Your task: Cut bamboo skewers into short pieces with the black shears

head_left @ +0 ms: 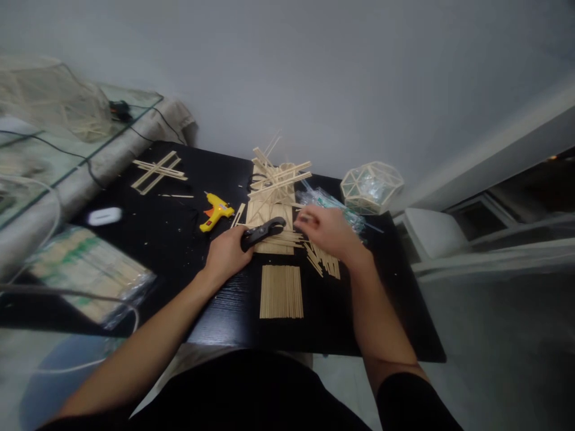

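Observation:
My left hand [228, 254] is wrapped round a black hand tool [263, 232] with a curved, loop-like end, held above the wooden sticks. What the tool is exactly, I cannot make out. To the right of its tip, my right hand [330, 230] is closed in a pinch; anything between its fingers is too small or blurred to name. Below the right hand lie short loose sticks [324, 261]. Nearer to me, a neat row of short sticks [281, 291] lies side by side. Longer sticks [281, 179] are heaped crosswise behind the tool.
A yellow glue gun [216, 211] lies left of the pile, with crossed sticks [159, 172] farther back. Packaged sticks [90, 272] and a white case [105, 216] are on the left. At the right stand clear plastic packets [330, 203] and a faceted stick frame [372, 187]. A wall closes the back.

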A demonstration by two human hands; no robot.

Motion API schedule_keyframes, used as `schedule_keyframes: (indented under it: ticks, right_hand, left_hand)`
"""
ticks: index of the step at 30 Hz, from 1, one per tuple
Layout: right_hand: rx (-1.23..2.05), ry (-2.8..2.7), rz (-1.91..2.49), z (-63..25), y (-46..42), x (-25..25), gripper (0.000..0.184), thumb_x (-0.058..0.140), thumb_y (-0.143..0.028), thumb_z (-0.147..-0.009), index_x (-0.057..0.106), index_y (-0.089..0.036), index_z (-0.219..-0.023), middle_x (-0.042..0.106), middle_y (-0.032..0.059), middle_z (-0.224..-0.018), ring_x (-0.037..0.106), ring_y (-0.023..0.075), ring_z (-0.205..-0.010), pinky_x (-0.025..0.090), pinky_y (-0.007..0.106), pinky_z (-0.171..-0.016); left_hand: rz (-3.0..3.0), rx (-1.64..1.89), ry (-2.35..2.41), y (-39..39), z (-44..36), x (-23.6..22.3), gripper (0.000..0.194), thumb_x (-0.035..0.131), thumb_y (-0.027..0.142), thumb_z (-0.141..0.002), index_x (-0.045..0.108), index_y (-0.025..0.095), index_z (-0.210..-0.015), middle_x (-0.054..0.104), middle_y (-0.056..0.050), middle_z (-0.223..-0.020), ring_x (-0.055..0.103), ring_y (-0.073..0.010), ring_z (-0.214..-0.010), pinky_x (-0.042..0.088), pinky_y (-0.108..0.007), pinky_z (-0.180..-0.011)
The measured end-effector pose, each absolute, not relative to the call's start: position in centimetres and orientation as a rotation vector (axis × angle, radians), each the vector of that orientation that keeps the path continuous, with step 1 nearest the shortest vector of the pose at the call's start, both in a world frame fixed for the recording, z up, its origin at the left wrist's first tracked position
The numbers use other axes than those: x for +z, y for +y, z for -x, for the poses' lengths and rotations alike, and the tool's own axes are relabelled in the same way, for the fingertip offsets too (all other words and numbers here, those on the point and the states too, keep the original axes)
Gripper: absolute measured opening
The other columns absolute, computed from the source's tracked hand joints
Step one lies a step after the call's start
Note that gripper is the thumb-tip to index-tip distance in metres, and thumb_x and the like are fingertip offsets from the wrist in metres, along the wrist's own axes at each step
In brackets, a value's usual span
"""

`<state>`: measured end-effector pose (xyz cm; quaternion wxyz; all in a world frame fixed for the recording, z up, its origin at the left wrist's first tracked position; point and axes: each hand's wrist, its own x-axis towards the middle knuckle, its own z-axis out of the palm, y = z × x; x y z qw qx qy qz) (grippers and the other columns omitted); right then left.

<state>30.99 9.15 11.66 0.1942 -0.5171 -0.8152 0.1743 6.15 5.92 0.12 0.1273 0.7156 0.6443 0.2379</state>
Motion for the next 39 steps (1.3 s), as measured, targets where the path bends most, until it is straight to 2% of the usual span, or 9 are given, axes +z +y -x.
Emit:
schedule_keyframes:
  ticks: [4,7,12,17,22,27,30,33,39]
  right_hand:
    - [0.296,-1.668,1.646,-36.5,12.3,11.6,0.014,0.070,-0.032,-0.086,0.069,-0.019,-0.080,0.044,-0.0063,-0.056,0.042,0.0134,-0.055,0.037,0.028,-0.060]
    - [0.192,-1.275,1.649,-40.2,14.6,10.6,0.015,0.070,-0.033,-0.081,0.070,-0.018,-0.083,0.042,-0.0068,-0.056,0.041,0.0135,-0.053,0.040,0.029,-0.057]
    - [0.100,-0.997,1.613,-43.9,17.1,8.8,0.016,0.070,-0.032,-0.080,0.068,-0.016,-0.083,0.058,0.0016,-0.067,0.057,0.0192,-0.065,0.052,0.035,-0.065]
    - [0.139,-0.907,1.581,-45.3,18.7,7.2,0.022,0.066,-0.029,-0.081,0.070,-0.013,-0.096,0.071,0.0113,-0.089,0.068,0.0245,-0.084,0.057,0.042,-0.080]
    - [0.221,-0.880,1.609,-45.8,19.5,6.1,0.034,0.066,-0.039,-0.083,0.071,-0.011,-0.102,0.069,0.0106,-0.089,0.067,0.0242,-0.082,0.056,0.039,-0.072]
    - [0.294,-1.023,1.574,-45.3,18.7,7.3,0.068,0.032,-0.070,-0.098,0.069,-0.015,-0.111,0.061,0.0092,-0.085,0.057,0.0186,-0.062,0.043,0.031,-0.051]
    - [0.356,-1.227,1.489,-43.9,17.2,9.1,0.086,0.013,-0.082,-0.095,0.069,-0.019,-0.115,0.059,0.0099,-0.087,0.056,0.0172,-0.060,0.040,0.030,-0.049]
    - [0.485,-1.355,1.330,-41.4,14.8,11.3,0.074,0.028,-0.085,-0.093,0.070,-0.025,-0.108,0.059,0.0076,-0.088,0.057,0.0166,-0.063,0.042,0.030,-0.051]
    - [0.754,-1.421,1.108,-35.1,9.1,14.5,0.046,0.050,-0.069,-0.097,0.069,-0.027,-0.094,0.062,0.0056,-0.091,0.063,0.0175,-0.080,0.053,0.029,-0.061]
  left_hand:
    - [-2.052,0.714,1.874,6.0,-6.0,0.0,0.031,0.066,0.026,-0.083,0.071,0.020,-0.113,0.079,-0.010,-0.107,0.075,-0.0310,-0.099,0.055,-0.036,-0.083]
    - [-2.046,0.686,1.871,6.1,-6.1,-0.2,0.029,0.066,0.026,-0.083,0.071,0.021,-0.111,0.079,-0.010,-0.106,0.075,-0.0302,-0.098,0.055,-0.035,-0.083]
    - [-2.063,0.692,1.859,6.1,-6.1,-0.3,0.031,0.065,0.027,-0.082,0.071,0.020,-0.111,0.079,-0.010,-0.106,0.075,-0.0298,-0.097,0.055,-0.034,-0.082]
    - [-2.070,0.689,1.857,6.1,-6.0,-0.3,0.032,0.065,0.029,-0.082,0.071,0.020,-0.112,0.079,-0.009,-0.104,0.074,-0.0295,-0.096,0.054,-0.033,-0.081]
    - [-2.076,0.705,1.834,6.1,-6.0,-0.4,0.030,0.064,0.030,-0.082,0.070,0.019,-0.110,0.079,-0.009,-0.102,0.074,-0.0292,-0.095,0.053,-0.033,-0.079]
    - [-2.063,0.730,1.825,6.1,-5.9,-0.6,0.030,0.063,0.029,-0.081,0.070,0.020,-0.109,0.079,-0.010,-0.103,0.074,-0.0292,-0.095,0.053,-0.034,-0.081]
    - [-2.029,0.781,1.823,6.0,-5.9,-0.5,0.031,0.062,0.028,-0.081,0.070,0.020,-0.109,0.079,-0.009,-0.102,0.073,-0.0287,-0.095,0.054,-0.034,-0.082]
    - [-1.970,0.862,1.795,6.0,-5.9,-0.1,0.026,0.060,0.030,-0.082,0.070,0.020,-0.104,0.077,-0.007,-0.093,0.072,-0.0257,-0.086,0.053,-0.032,-0.080]
    - [-1.866,1.054,1.607,5.8,-5.9,0.5,0.015,0.060,0.034,-0.086,0.064,0.020,-0.082,0.064,0.001,-0.068,0.057,-0.0151,-0.062,0.046,-0.025,-0.065]
